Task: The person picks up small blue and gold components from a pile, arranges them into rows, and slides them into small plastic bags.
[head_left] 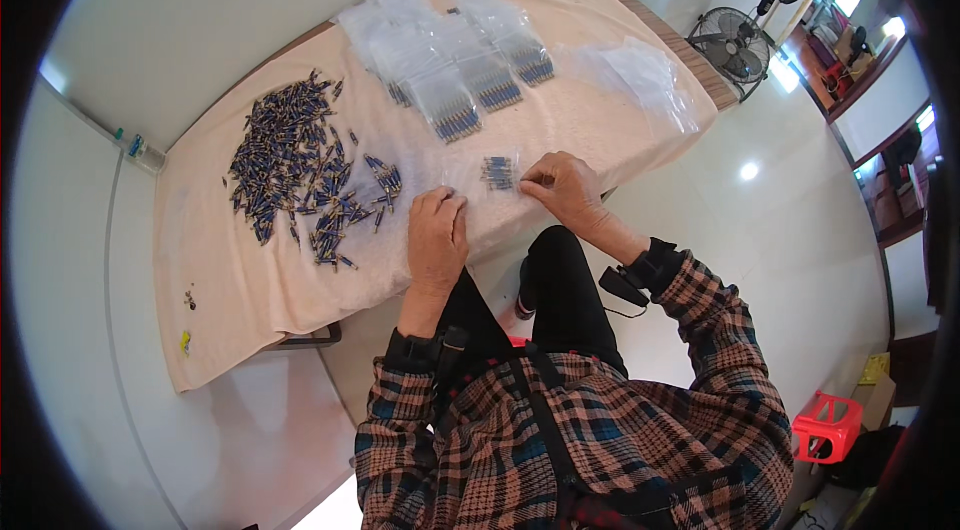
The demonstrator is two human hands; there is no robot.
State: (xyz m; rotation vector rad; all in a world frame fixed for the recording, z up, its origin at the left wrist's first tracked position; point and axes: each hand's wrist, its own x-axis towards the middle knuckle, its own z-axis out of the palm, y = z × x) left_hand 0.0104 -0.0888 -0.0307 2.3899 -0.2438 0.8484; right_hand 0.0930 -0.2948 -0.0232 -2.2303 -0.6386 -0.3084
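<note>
A clear plastic bag lies flat near the table's front edge, with a neat row of small blue and gold connector-like pieces inside. My right hand pinches the bag's right edge between thumb and fingers. At the bag's left end, my left hand has its fingers curled and closed on the film; the exact grip is partly hidden under the fingertips. To the left of my left hand, a small cluster of loose blue and gold pieces lies beside a large heap of the same pieces.
Filled clear bags lie overlapping toward the back. Loose plastic bags spread over the right side. A peach cloth covers the table, with a small yellow item at its left. A floor fan and red stool stand right.
</note>
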